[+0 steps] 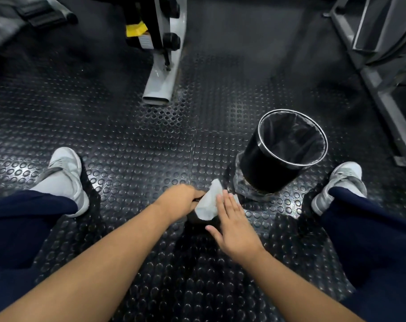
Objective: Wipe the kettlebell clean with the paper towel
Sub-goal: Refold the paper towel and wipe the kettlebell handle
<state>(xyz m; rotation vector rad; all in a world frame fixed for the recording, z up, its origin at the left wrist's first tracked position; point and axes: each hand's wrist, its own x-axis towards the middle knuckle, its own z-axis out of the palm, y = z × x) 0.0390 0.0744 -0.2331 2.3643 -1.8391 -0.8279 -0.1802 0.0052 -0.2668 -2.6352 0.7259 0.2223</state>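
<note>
A black kettlebell (pixel 198 220) sits on the studded floor between my feet, mostly hidden under my hands and the towel. My left hand (pixel 182 201) curls around its handle from the left. A white paper towel (pixel 209 202) lies draped over the kettlebell's top. My right hand (pixel 233 226) has straight fingers and presses flat on the towel against the kettlebell's right side.
A black waste bin (pixel 267 166) with a bag liner stands just beyond, to the right. My shoes (pixel 66 168) (pixel 343 180) flank the spot. A grey machine foot (pixel 161 80) lies ahead, and a metal frame (pixel 383 94) runs along the right.
</note>
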